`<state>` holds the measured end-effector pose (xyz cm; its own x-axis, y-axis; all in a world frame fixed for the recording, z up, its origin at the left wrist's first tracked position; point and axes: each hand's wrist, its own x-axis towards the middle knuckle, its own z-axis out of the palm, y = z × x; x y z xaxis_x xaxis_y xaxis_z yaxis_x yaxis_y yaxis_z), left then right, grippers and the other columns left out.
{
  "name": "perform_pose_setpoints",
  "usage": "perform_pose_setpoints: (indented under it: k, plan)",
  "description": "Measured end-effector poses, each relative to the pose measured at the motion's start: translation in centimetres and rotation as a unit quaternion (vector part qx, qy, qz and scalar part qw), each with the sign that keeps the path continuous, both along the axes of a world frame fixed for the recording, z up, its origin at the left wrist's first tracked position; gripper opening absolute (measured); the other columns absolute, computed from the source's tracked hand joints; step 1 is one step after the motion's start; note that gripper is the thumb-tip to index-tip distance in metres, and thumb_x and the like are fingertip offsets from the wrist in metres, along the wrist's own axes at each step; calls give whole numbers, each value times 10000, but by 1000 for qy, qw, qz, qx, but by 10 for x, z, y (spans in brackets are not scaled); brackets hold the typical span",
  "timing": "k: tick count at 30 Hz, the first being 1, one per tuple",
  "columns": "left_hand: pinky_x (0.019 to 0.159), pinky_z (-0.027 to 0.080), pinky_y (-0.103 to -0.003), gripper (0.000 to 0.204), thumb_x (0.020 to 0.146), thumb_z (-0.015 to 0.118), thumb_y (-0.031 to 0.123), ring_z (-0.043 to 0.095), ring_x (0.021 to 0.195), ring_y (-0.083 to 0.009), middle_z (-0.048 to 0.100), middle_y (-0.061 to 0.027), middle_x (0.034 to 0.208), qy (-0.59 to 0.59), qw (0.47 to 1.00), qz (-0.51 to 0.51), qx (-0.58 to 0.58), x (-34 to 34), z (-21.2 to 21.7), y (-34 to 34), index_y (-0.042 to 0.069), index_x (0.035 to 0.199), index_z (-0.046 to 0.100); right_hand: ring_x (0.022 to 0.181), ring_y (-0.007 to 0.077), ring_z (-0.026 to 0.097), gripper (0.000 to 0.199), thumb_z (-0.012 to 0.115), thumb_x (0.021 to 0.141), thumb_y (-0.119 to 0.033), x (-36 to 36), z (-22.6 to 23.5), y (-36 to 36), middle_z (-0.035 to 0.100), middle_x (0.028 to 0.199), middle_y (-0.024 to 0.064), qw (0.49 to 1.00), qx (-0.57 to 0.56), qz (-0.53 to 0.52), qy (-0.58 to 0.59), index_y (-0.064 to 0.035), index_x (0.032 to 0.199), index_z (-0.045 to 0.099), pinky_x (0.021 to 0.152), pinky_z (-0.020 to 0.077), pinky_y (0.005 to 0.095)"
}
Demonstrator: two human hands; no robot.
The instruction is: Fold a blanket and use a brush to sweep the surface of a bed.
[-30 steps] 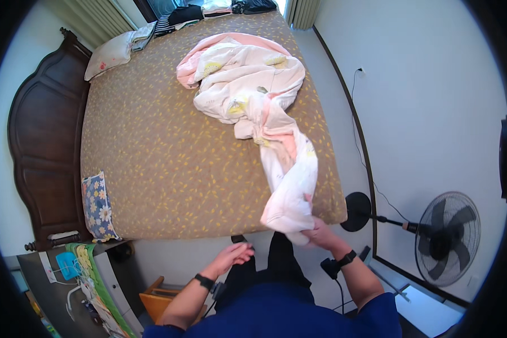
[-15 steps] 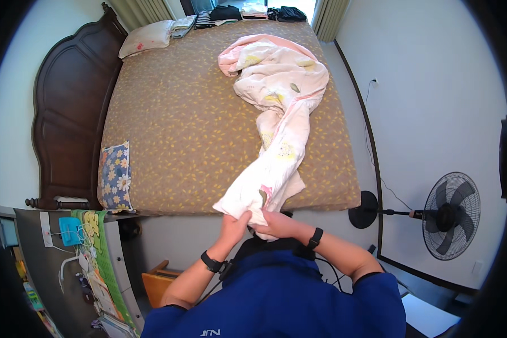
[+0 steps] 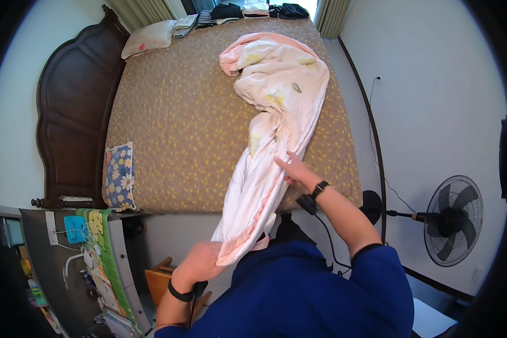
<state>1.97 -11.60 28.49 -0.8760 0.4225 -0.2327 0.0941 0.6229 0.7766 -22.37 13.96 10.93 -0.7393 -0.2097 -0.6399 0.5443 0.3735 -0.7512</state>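
While the quilt [image 3: 276, 130] lies over the edge of the bed [image 3: 177, 127], the left hand [image 3: 200, 262] seems clamped on its end; the right hand [image 3: 297, 170] touches its side, fingers apart. Straightening seems the step; next may need a right-hand grip.

A bed [image 3: 174, 118] with a brown, yellow-leafed cover stands against a dark, curved wooden headboard [image 3: 76, 112]. The pale right-hand wall [image 3: 428, 112] meets a light floor [image 3: 339, 65] along a dark skirting board [image 3: 373, 124]. Bright light shows between beige curtains [image 3: 333, 17] at the far end. A black standing fan [image 3: 452, 219] is at right; a dark-topped cabinet [image 3: 50, 270] and an orange-brown wooden chair [image 3: 156, 281] stand at lower left.
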Motion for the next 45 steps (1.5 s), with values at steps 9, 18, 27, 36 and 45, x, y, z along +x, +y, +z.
perform_pose_setpoints:
  k: [9, 18, 27, 36, 45]
  plan:
    - [719, 456, -372, 311, 803, 603, 128, 582, 778, -326, 640, -115, 913, -7, 997, 65, -31, 26, 46, 13, 83, 1104, 667, 955, 305, 661, 663, 625, 783, -549, -68, -111, 0, 653, 1070, 233, 962, 190, 177, -86, 50, 1067, 647, 715, 541, 436]
    - [716, 440, -326, 303, 723, 707, 109, 559, 769, -251, 645, -63, 863, -57, 979, 196, -16, 40, 90, -1, 74, 1024, 722, 1052, 309, 643, 394, 546, 787, -286, -135, -150, -9, 672, 1105, 180, 912, 346, 218, 31, -19, 1036, 695, 921, 501, 367]
    - [673, 383, -256, 66, 745, 655, 3, 471, 765, -137, 490, -21, 793, 82, 876, 468, -85, 21, 42, -122, -23, 802, 638, 496, 211, 623, 337, 576, 862, -206, -159, -82, 57, 661, 729, 134, 989, -20, -138, 41, 126, 908, 618, 397, 486, 314]
    - [716, 575, -303, 305, 929, 532, 131, 675, 904, -207, 665, -129, 1051, 64, 721, 586, 366, -32, 24, -286, 22, 1214, 537, 875, 147, 650, 257, 609, 930, -159, 47, 155, 10, 683, 1027, 107, 931, -330, -133, 80, 65, 1046, 660, 782, 525, 270]
    - [934, 486, -388, 505, 881, 634, 346, 601, 1076, -245, 605, -148, 1190, -86, 815, 359, 447, -57, -41, -217, -26, 1211, 545, 865, 77, 616, 328, 582, 954, -240, 85, 77, -132, 695, 966, 35, 957, -281, 50, 59, 46, 1097, 655, 754, 505, 246]
